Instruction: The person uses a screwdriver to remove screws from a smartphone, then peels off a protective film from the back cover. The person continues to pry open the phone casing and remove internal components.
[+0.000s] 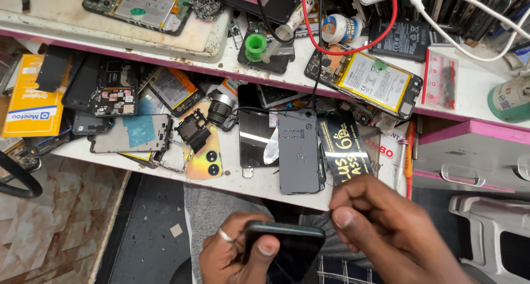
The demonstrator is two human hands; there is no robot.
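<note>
Dark phone held over my lap, below the cluttered tabletop.
My left hand grips the phone, long axis pointing away; my right hand pinches its top corner.

Setting: a phone repair workshop, as we read it. On the white bench with its pink edge we count opened phones with bare batteries, loose back covers, a camera-module cover and circuit parts. The raised shelf at the bench's far edge carries a green-capped syringe, red and white cables and more stripped handsets.
</note>
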